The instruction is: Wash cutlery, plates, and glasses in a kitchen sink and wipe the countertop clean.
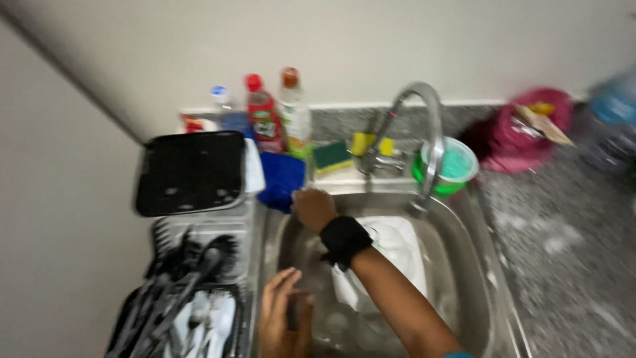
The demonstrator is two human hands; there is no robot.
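A person's right hand (313,208), fingers curled at the back rim of a steel sink (474,292), touches a blue cloth (281,179); whether it grips is unclear. The left hand (283,323) hovers open over blurred glassware.

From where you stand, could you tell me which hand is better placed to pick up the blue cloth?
The right hand: it reaches across the sink and rests beside the blue cloth at the rim. The left hand stays low at the sink's near edge.
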